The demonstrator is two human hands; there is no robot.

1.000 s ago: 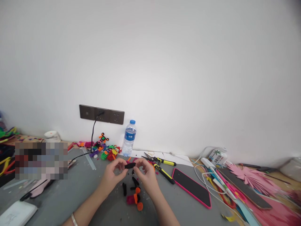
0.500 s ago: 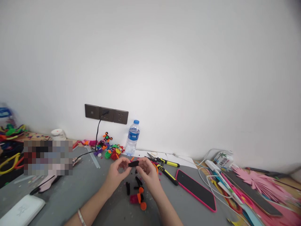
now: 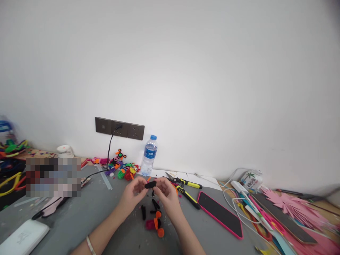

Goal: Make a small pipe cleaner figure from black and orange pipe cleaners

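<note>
Across the grey table little has shifted in the last second: my view has swung slightly, and my hands sit where they were, raised just above the middle of it. My left hand and right hand are both pinched shut on the ends of one short black fuzzy piece, which hangs between my fingertips, off the table. It looks no different in shape from a moment ago, so I judge the twisting has barely advanced.

To my right lies a phone in a pink case, with yellow-handled cutters between it and my right hand, near enough to brush. A water bottle stands by the wall behind. Directly under my hands lie loose black bits and a small pink-and-orange bundle, well apart from what I hold.
</note>
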